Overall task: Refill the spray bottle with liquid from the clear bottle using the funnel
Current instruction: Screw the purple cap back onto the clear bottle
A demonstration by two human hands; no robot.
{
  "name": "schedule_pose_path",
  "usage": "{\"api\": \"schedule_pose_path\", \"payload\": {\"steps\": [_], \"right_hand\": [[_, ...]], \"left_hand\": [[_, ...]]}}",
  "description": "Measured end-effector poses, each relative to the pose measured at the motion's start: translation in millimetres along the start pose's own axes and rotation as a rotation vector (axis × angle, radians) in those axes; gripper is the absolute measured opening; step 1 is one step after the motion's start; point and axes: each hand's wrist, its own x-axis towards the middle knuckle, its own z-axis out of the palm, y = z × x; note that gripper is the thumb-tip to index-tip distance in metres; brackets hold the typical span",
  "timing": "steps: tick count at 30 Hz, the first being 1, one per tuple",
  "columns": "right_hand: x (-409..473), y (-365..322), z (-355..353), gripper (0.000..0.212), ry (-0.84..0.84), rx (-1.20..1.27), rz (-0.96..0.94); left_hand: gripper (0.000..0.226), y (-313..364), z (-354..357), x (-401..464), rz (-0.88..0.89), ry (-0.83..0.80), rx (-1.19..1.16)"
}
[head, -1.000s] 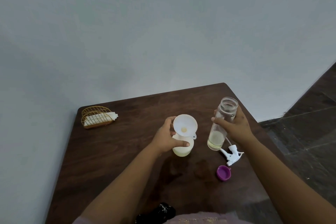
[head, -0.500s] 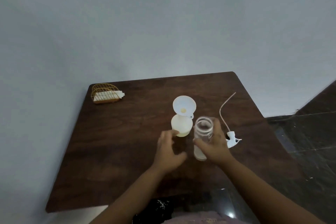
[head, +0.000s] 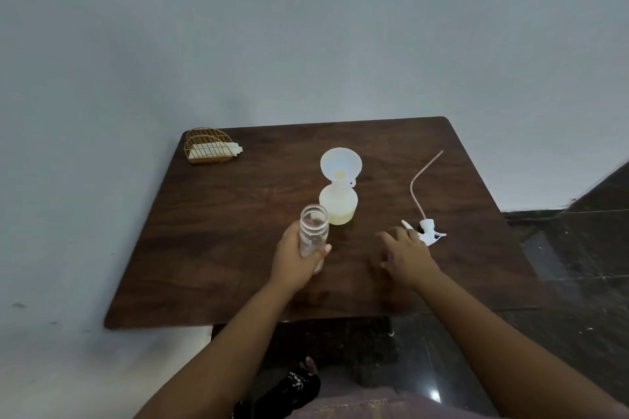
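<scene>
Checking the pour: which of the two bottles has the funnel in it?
The white spray bottle farther back carries the funnel; the clear bottle in the left hand has a bare mouth.

Dim, flat, greyish light; faint soft shadows; slight overall softness, wide-angle bending toward the edges, small floor glare at lower right.

A dark brown wood grain is shown by the table. The funnel is seen as translucent white, the spray bottle as milky with pale yellow liquid, the clear bottle as colourless, the trigger head as white, and the wire holder as golden.
</scene>
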Motion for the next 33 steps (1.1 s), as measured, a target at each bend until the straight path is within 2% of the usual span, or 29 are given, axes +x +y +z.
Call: {"api": "schedule_pose_path", "payload": {"steps": [3,7,9,11,13,16,19,22,25,28,30,33], "right_hand": [[-1.0,20.5,15.3,0.055,-0.161,-0.158,0.049],[4.9,20.3,26.7,0.036,-0.155,-0.145,0.02],[9.2,16.5,26.8,0.036,-0.157,-0.115,0.018],[13.0,5.4,21.6,0.046,-0.17,-0.028,0.002],[15.3,-15.3,9.4,0.05,-0.13,0.172,-0.014],[17.2,-56.2,-21.5,0.038,-0.053,0.64,0.003],[23.5,-96.4,-52.9,0.039,-0.037,1.07,0.02],[39.5,-129.1,-75.1,0.042,0.12,1.345,0.066],[62.4,-155.9,-91.7,0.038,0.22,1.281,0.058],[84.5,-183.6,-103.0,0.035,0.297,1.028,-0.246],[100.5,-203.0,-101.2,0.046,0.275,0.773,-0.419],[125.4,-224.8,-89.6,0.05,0.167,0.483,-0.449]], "left_hand": [[0.047,-1.8,-10.0,1.7,-0.026,-0.002,0.02],[0.046,2.1,-22.3,4.5,-0.041,0.036,0.006],[0.046,2.5,-27.7,4.5,-0.043,0.039,0.008],[0.045,2.2,-33.0,3.7,-0.046,0.03,0.024],[0.046,1.6,-38.6,5.7,-0.057,0.022,0.035],[0.049,0.6,-46.2,11.6,-0.068,0.031,0.051],[0.048,-0.8,-56.7,19.6,-0.06,0.031,0.058],[0.054,-1.7,-72.8,31.2,-0.024,-0.01,0.054],[0.058,-4.7,-89.6,45.6,-0.007,-0.037,0.059],[0.06,-7.0,-105.1,64.8,-0.005,-0.039,0.068],[0.06,-6.5,-113.4,78.7,-0.01,-0.075,0.072],[0.063,-5.4,-122.2,102.0,-0.005,-0.154,0.138]]}}
